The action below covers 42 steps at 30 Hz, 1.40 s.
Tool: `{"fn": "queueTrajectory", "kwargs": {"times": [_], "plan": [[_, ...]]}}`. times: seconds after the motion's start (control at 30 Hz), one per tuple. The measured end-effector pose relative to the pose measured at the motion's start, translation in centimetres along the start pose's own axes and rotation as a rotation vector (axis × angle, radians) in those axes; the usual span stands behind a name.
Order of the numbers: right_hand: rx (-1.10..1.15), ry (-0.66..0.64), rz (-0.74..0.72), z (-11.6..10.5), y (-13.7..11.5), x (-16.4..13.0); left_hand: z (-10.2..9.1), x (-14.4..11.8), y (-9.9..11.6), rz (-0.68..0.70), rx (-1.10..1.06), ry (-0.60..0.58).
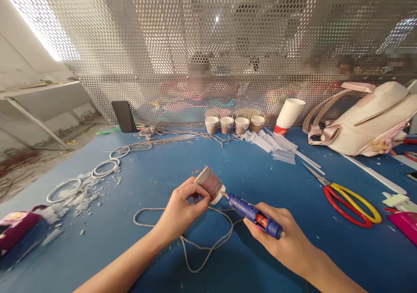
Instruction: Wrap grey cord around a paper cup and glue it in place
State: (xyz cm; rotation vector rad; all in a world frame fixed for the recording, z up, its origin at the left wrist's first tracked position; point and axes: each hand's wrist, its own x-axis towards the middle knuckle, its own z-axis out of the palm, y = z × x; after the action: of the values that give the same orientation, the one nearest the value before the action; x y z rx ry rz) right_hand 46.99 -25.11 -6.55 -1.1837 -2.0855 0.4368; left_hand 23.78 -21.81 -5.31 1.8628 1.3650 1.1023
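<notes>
Our left hand (182, 208) pinches one cord-wrapped paper cup (210, 183) above the bench (156, 162); light, crushable, best held by its rim. Our right hand (280, 236) is clenched on one blue glue gun (252, 215), nozzle touching the cup. Loose cord (202, 241) trails beneath. Beyond our hands stand four wrapped cups (233, 124); right of them, one pair of scissors (345, 197).

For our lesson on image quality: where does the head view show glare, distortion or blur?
Head view: daylight burns out the upper left behind the perforated screen; wide-angle bending curves the blue table edges; the people beyond the screen are blurred; the left hand, cup and glue gun are sharp.
</notes>
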Motion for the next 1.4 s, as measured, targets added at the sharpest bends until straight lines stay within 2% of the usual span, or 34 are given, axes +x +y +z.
{"fn": "queueTrajectory", "kwargs": {"times": [0.27,0.57,0.8,1.03,1.23,1.4], "plan": [[0.023,-0.044,-0.04,-0.07,-0.64,0.09,-0.06,-0.06,-0.02,0.009,0.008,-0.02],[0.059,-0.092,-0.039,-0.04,-0.35,-0.27,-0.09,-0.11,-0.15,-0.013,0.007,-0.036],[0.06,-0.068,-0.022,-0.28,-0.38,0.09,-0.07,-0.09,-0.19,-0.005,0.013,-0.035],[0.065,-0.118,-0.044,0.25,-0.31,-0.29,0.03,-0.13,0.2,0.005,0.044,-0.029],[0.027,-0.047,-0.02,0.0,-0.27,0.05,0.01,-0.11,0.1,0.003,0.047,-0.033],[0.052,-0.062,-0.036,-0.05,-0.3,-0.21,0.02,-0.11,0.09,-0.005,0.046,-0.027]]}}
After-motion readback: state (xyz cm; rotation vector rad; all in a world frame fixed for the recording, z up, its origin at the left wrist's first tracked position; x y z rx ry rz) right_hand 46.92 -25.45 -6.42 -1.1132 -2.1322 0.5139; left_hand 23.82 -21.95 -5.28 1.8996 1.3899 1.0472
